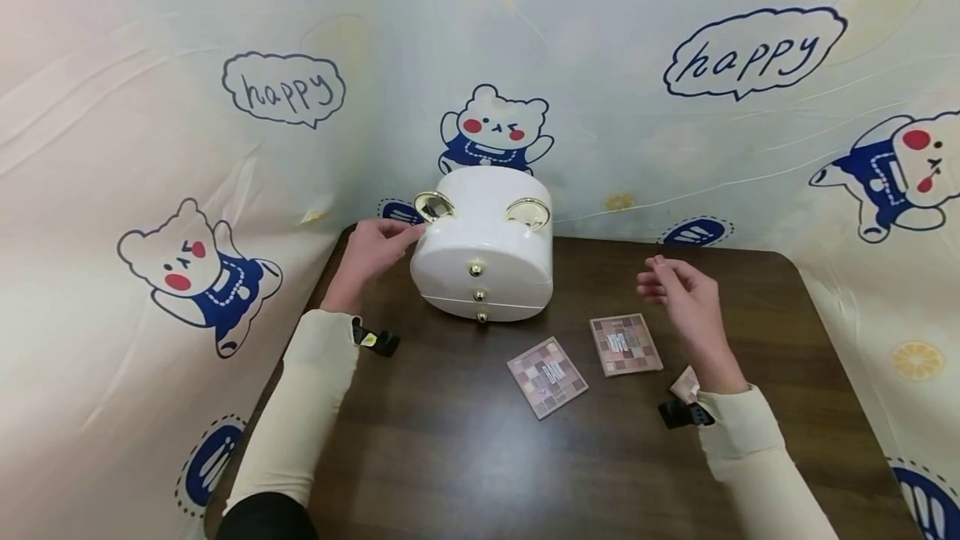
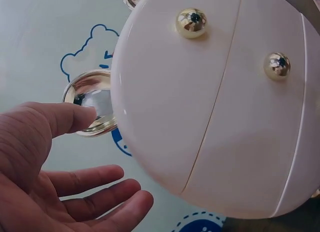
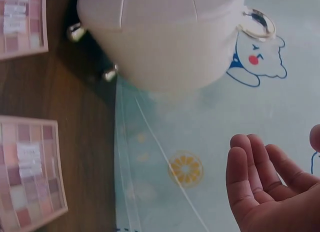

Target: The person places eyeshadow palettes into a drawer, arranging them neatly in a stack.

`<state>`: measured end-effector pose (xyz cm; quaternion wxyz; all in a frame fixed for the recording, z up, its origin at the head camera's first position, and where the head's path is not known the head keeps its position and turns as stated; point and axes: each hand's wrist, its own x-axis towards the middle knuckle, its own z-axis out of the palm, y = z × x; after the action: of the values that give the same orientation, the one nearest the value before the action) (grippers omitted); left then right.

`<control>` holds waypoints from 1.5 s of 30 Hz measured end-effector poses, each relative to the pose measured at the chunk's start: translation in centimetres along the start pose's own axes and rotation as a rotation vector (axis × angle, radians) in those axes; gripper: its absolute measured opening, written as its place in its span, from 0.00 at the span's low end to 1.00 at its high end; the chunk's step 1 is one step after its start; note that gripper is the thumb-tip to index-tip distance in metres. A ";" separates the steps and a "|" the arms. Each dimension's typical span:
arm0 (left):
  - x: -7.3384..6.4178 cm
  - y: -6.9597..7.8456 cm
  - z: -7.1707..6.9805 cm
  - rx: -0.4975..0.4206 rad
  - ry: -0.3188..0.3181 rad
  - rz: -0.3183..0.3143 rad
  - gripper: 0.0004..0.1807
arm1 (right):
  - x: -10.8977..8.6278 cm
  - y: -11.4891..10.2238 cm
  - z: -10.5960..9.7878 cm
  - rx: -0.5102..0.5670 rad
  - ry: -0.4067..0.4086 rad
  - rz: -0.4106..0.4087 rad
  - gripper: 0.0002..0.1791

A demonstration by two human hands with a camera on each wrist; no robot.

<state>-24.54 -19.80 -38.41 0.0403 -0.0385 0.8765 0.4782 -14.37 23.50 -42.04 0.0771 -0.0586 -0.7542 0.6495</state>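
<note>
A white rounded storage box (image 1: pixel 483 273) with several gold knobs (image 2: pixel 191 23) and two gold ring-shaped ears stands at the back of the table. Beside its left side is my left hand (image 1: pixel 377 252). In the left wrist view, the thumb tip overlaps the left gold ear (image 2: pixel 105 82), while three fingers extend loosely below it. My right hand (image 1: pixel 686 298) hovers over the table's right side, fingers loosely bent, holding nothing. Two square eyeshadow palettes, one nearer the middle (image 1: pixel 547 377) and one further right (image 1: pixel 626 344), lie flat in front of the box.
Partly hidden under the right wrist is another pink palette-like piece (image 1: pixel 686 385). The dark wooden table (image 1: pixel 465 448) is bordered by a hanging pale cloth (image 1: pixel 600 132) printed with bears and "happy" bubbles, close behind the box.
</note>
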 end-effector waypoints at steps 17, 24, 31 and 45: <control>0.6 0.6 0.9 0.022 -0.068 -0.038 0.39 | -1.3 0.9 4.2 0.226 -0.085 0.088 0.22; 0.5 1.0 0.8 0.103 -0.091 -0.054 0.41 | -1.5 0.5 6.4 0.248 -0.117 0.119 0.24; 0.6 1.4 0.8 0.121 -0.108 -0.059 0.39 | -1.5 0.3 8.6 0.345 -0.153 0.193 0.21; 0.5 1.1 0.8 0.161 -0.115 -0.045 0.40 | -1.6 0.2 12.3 0.521 -0.227 0.293 0.21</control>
<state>-25.15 -18.51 -37.97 0.1044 -0.0275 0.9072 0.4067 -15.13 11.28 -44.05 -0.0897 -0.0722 -0.5499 0.8273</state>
